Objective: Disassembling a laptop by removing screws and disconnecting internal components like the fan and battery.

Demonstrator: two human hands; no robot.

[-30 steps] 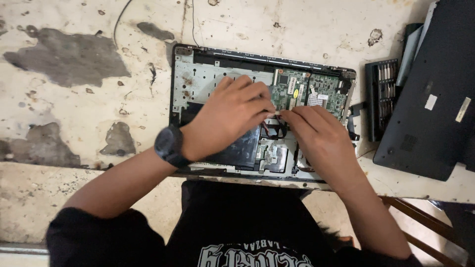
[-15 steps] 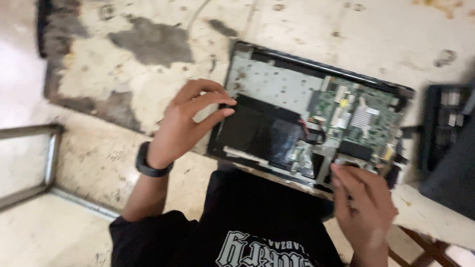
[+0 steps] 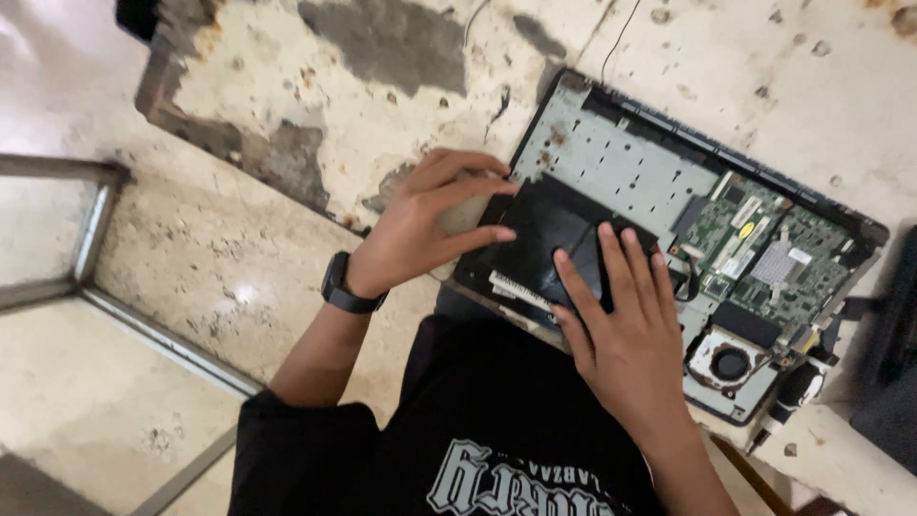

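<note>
An opened laptop base (image 3: 611,162) lies on a worn, stained table (image 3: 315,76), showing a green circuit board (image 3: 764,253), a round fan (image 3: 731,363) and a flat black battery (image 3: 540,239). My right hand (image 3: 616,330) lies flat on the battery with fingers spread. My left hand (image 3: 430,215), with a black watch on its wrist, curls its fingers around the battery's left edge at the corner of the base.
A dark object (image 3: 893,382) sits at the table's right edge. A metal frame (image 3: 91,258) stands on the pale floor to the left. My black printed shirt (image 3: 497,449) fills the lower middle.
The view has swung left. My right hand came from the base's lower right onto the battery. My left hand shifted to the battery's left edge.
</note>
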